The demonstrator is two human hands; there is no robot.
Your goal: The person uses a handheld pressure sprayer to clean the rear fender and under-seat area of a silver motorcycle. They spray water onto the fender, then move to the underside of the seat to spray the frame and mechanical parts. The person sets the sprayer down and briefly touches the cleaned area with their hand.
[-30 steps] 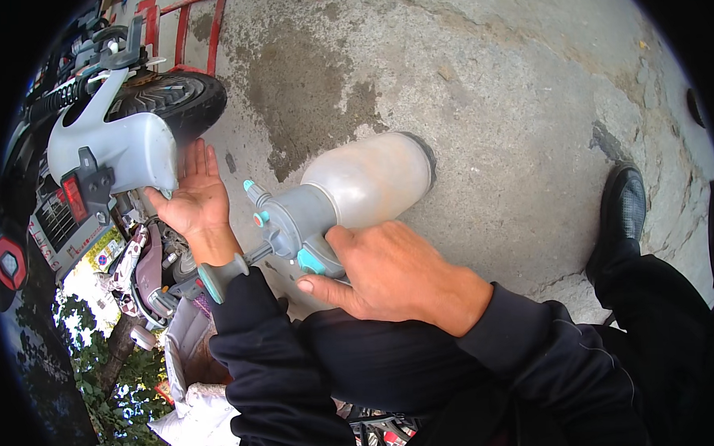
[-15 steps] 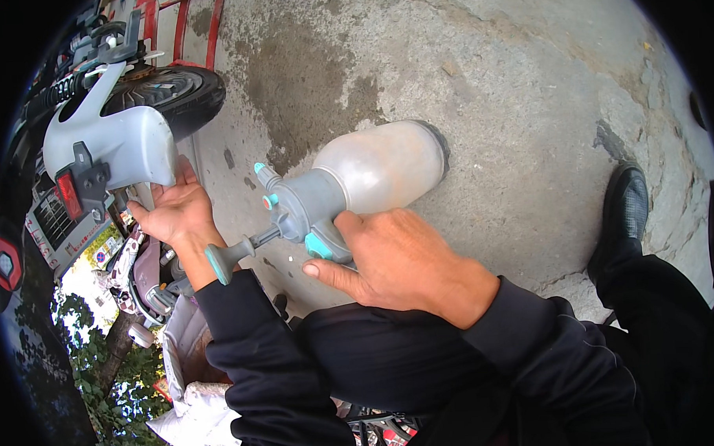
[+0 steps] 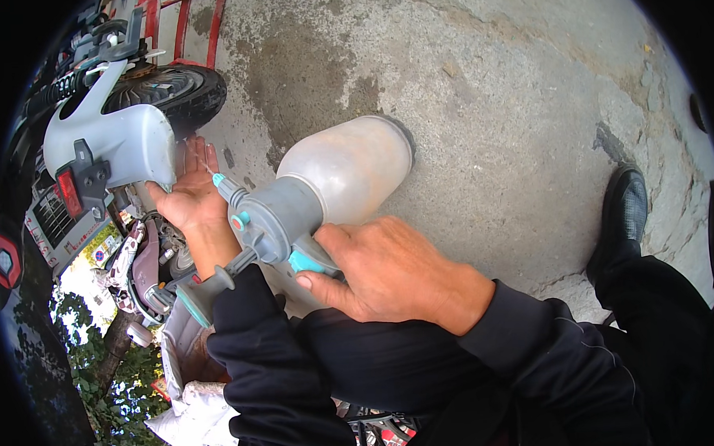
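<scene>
My right hand (image 3: 406, 276) is closed around the handle of a pump sprayer (image 3: 355, 164), which has a cloudy white tank, a grey head and a teal trigger. My thumb lies by the trigger. The teal nozzle (image 3: 219, 179) points at my left hand (image 3: 192, 189), and a thin stream of liquid shows between them. My left palm is turned up, fingers stretched out, wet and holding nothing. It is beside the lower edge of a white rear mudguard (image 3: 138, 144). The sprayer's pump handle (image 3: 206, 295) crosses over my left wrist and sleeve.
The mudguard belongs to a two-wheeler with a black tyre (image 3: 199, 95) and a red reflector (image 3: 69, 194). A red metal frame (image 3: 181, 28) stands behind it. Wet patches (image 3: 297, 83) darken the concrete. A scooter (image 3: 150, 258) and a white sack (image 3: 195, 417) are at lower left.
My right hand has brought the sprayer left and tilted it, so its nozzle is now near my left palm. A stream of liquid has appeared. My left hand has shifted slightly right, fingers straighter.
</scene>
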